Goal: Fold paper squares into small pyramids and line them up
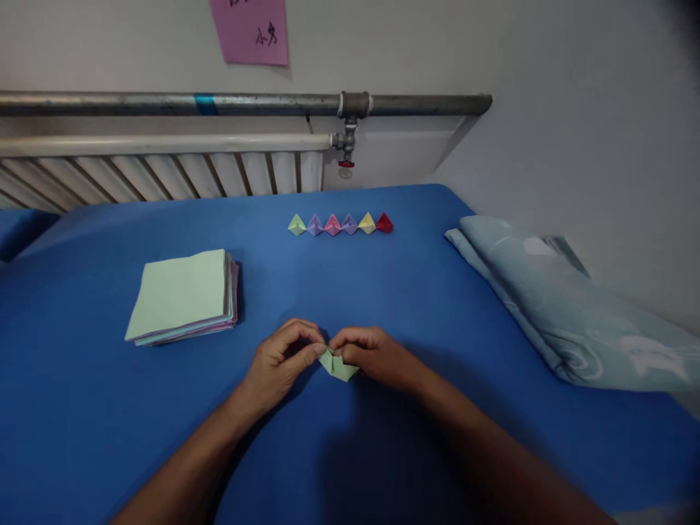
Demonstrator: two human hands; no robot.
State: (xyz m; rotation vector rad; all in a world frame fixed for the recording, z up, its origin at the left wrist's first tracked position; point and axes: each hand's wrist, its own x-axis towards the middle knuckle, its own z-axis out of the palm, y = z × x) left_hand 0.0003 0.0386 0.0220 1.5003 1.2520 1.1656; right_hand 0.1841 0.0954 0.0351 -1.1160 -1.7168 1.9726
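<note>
A small piece of folded light-green paper [340,368] is held between my two hands, just above the blue surface [262,452]. My left hand [281,361] pinches its left corner between thumb and fingertips. From the other side, my right hand [377,356] grips its right part, thumb on top; the fingers hide some of the folds. Farther off, a row of several small folded paper pieces [333,224] in green, purple, pink, yellow and red stands on the blue surface.
To the left lies a stack of coloured paper sheets [183,292], light green on top. A folded pale blue-green cloth [569,313] lies at the right, against the wall. Behind the far edge are a white radiator [257,173] and a metal pipe [136,103] with a red-handled valve [346,164].
</note>
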